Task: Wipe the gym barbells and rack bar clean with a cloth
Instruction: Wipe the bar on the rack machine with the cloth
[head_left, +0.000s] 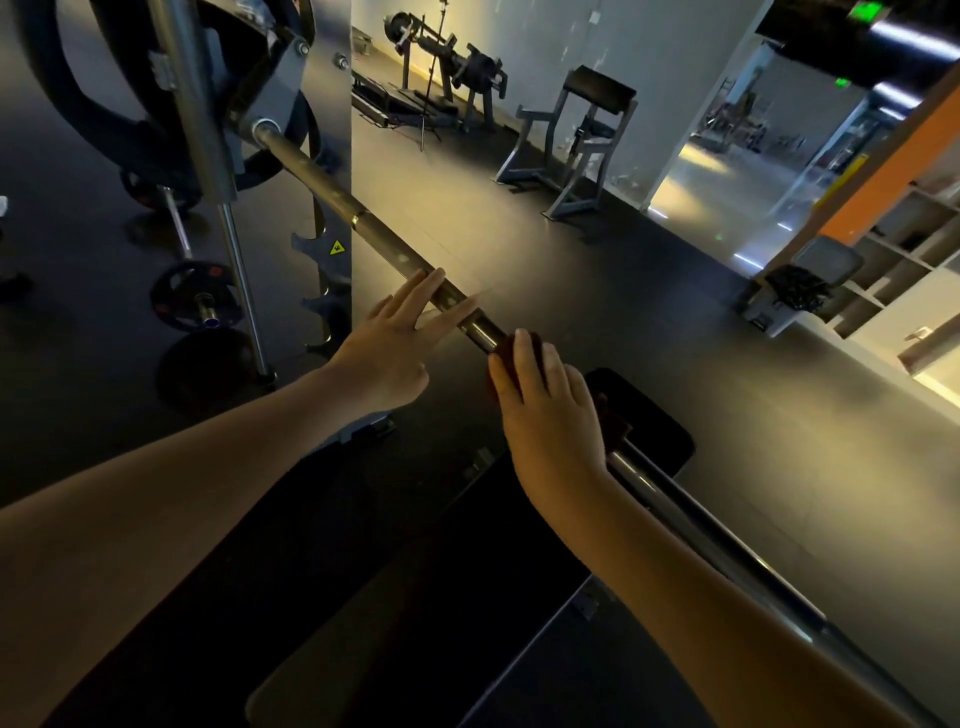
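Your right grip (545, 410) is curling around what looks like a dark red cloth (503, 357), holding it against the long steel rack bar (332, 184). Your left grip (387, 340) is resting just beside it, fingers straight and touching the bar, above the black padded bench (660, 426).

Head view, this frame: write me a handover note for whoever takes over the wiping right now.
Left hand: open, straight fingers resting on the bar.
Right hand: grips the dark red cloth round the bar, nearer the person.
Done: wiping under way; which stretches are clean cannot be told.
Left: probably the stretch beyond the left hand, then the barbell on the floor.
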